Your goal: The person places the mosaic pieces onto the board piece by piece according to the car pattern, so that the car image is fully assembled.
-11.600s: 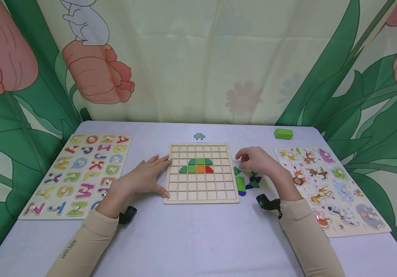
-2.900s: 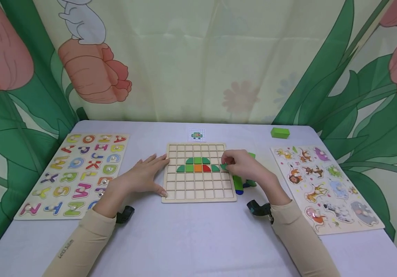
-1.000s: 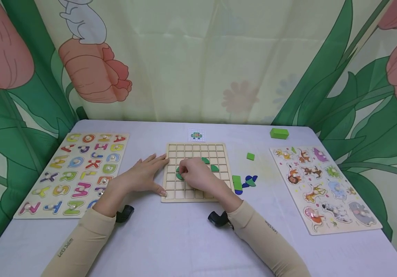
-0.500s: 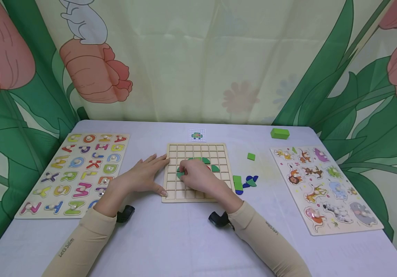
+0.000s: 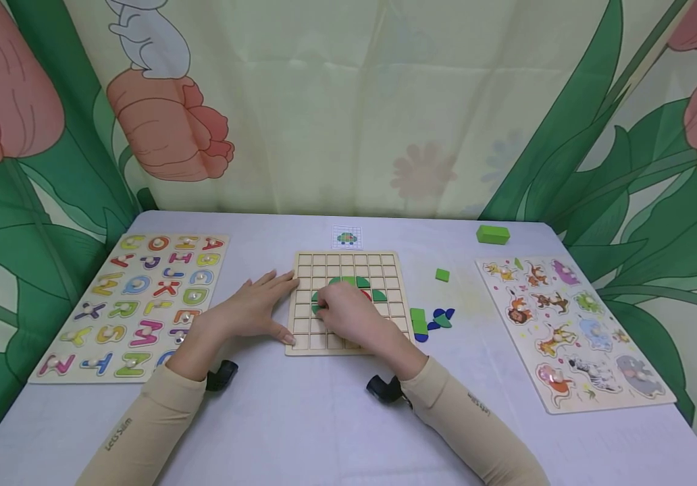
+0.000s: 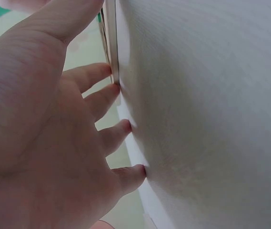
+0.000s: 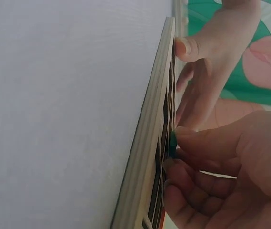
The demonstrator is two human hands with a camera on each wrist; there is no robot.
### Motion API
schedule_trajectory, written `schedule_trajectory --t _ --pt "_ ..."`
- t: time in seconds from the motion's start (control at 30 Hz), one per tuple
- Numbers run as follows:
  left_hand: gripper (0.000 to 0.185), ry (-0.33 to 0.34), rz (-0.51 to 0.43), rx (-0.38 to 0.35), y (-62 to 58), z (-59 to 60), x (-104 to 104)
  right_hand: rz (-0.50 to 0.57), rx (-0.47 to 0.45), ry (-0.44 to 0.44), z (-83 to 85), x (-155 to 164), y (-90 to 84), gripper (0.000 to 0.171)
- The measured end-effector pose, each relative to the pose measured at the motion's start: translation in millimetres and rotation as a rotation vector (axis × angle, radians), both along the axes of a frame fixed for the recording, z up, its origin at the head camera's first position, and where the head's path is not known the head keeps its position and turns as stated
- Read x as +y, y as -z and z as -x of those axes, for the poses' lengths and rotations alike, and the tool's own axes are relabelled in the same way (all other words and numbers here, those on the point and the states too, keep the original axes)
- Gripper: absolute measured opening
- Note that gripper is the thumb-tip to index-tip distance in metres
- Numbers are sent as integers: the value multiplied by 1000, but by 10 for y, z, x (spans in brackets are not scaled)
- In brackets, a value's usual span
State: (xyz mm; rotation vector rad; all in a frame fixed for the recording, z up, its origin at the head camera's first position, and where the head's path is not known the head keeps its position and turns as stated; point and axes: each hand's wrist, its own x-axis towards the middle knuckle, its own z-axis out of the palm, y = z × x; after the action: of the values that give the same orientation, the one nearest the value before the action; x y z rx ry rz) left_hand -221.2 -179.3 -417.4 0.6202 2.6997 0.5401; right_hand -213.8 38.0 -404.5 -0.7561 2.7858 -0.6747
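My left hand (image 5: 254,310) rests with spread, straight fingers along the left edge of the wooden grid board (image 5: 306,343), its thumb on the near left corner. Over the board's middle, my right hand (image 5: 351,312) pinches a small green piece (image 7: 173,143) between thumb and fingers, down at the grid cells. In the head view this hand hides much of the pattern. Showing around it are a green quarter-round piece (image 5: 362,282), another green quarter-round piece (image 5: 378,295) and a bit of the red piece (image 5: 367,293).
Right of the board lie a green square (image 5: 442,275), a green rectangle (image 5: 418,318) and several blue and green pieces (image 5: 442,322). A pattern card (image 5: 346,237) lies behind the board. Outward stand a letter puzzle (image 5: 102,331), an animal puzzle (image 5: 579,351) and a green block (image 5: 492,235).
My right hand has gone from the loose pieces to the board's left-middle, bringing a green piece. Another green quarter-round now sits right of the red one. My left hand stays put.
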Motion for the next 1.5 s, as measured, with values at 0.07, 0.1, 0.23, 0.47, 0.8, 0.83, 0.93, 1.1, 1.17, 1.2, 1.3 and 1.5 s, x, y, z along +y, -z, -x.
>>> schedule_trajectory --t 0.07,0.1,0.23,0.47,0.8,0.83,0.93,1.1,1.17,1.2,1.3,1.5 --pt "120 -1 2 2 -4 -2 -1 -2 15 -5 -1 -3 7 17" --pt "120 -1 2 3 -5 -3 0 -7 26 -8 0 -5 12 17" --pt "120 -1 3 5 -9 -6 -4 -35 76 -15 0 -15 22 15" --pt "120 0 4 12 -10 -13 -23 -48 103 -26 2 -52 16 17" --pt "120 -1 -4 12 19 -14 -37 -71 105 -22 6 -92 20 16" --pt "120 -1 -6 13 20 -14 -35 -78 108 -27 3 -86 17 18" --pt "119 1 -11 12 19 -14 -25 -95 100 -48 -8 -51 -3 20" --pt "119 1 -14 4 12 -19 -8 -97 76 -67 -1 22 -17 25" --pt "119 2 -14 4 10 -20 -3 -100 85 -67 11 33 -11 27" --pt "119 2 -13 3 8 -20 -1 -99 88 -62 13 33 -10 27" --pt "119 1 -11 5 7 -18 4 -95 95 -50 13 24 -2 23" --pt "120 -1 -2 13 12 -8 -2 -107 122 -34 -12 -11 2 22"
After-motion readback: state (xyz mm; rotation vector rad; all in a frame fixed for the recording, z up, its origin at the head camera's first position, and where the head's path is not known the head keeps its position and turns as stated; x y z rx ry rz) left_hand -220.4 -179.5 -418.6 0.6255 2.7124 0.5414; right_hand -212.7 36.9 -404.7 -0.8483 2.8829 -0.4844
